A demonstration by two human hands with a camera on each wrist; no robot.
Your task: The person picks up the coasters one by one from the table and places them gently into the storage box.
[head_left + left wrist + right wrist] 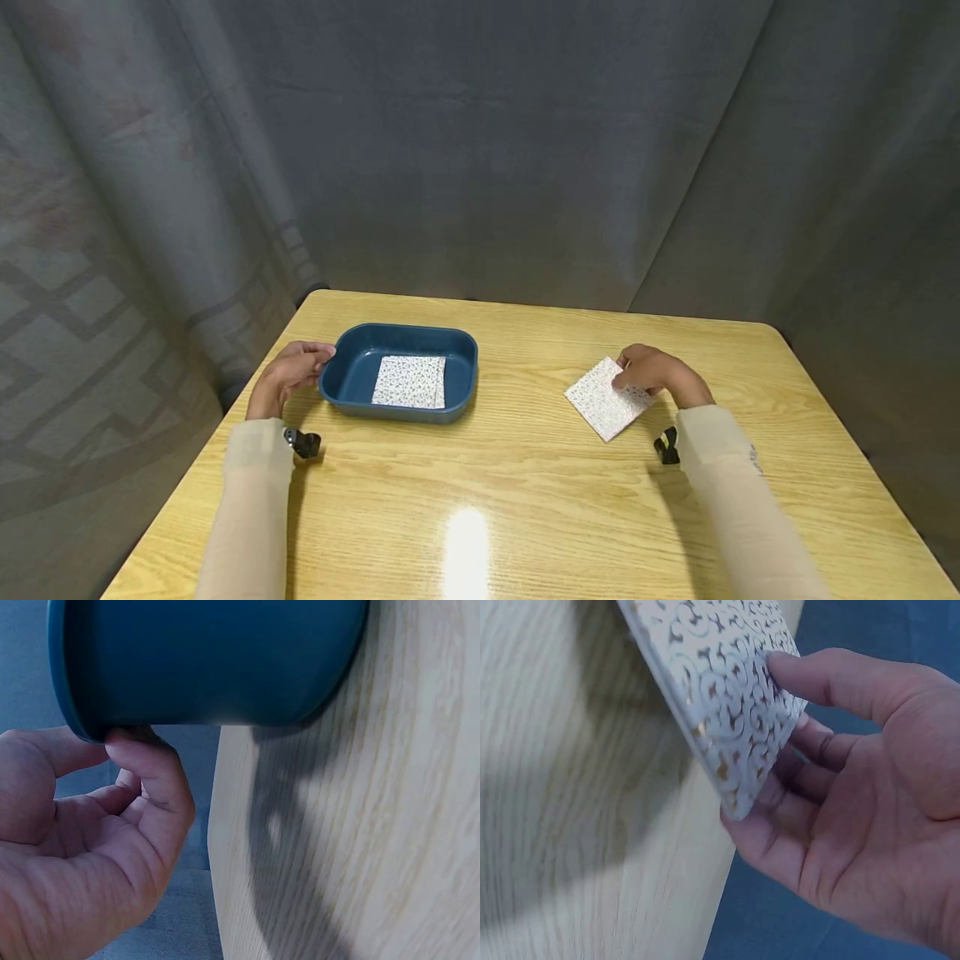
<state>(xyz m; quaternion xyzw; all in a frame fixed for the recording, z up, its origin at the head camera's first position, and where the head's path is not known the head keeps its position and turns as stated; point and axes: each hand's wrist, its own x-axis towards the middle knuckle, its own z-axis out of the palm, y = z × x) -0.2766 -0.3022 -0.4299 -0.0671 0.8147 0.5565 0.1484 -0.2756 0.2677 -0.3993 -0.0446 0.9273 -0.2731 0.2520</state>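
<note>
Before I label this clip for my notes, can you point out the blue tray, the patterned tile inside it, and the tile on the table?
blue tray (339, 392), head view, left rim
tile in tray (409, 382), head view, centre
tile on table (600, 404), head view, bare middle

The rounded rectangular plastic tray (339, 387) was a deep teal blue, inside and out. The square patterned card (409, 382) lying in it was white, sprinkled with small dark speckles in the head view. The second square patterned card (720, 690) was white too; close up in the right wrist view its pattern showed as curling scrollwork in silver-grey with glints of gold. The wooden table (525, 500) was pale yellow with fine brown grain lines and a white glare spot near its front. The long sleeves (255, 500) were cream beige. The draped fabric backdrop (480, 150) was dull grey-blue, with a faint geometric lattice on its left panel.
</note>
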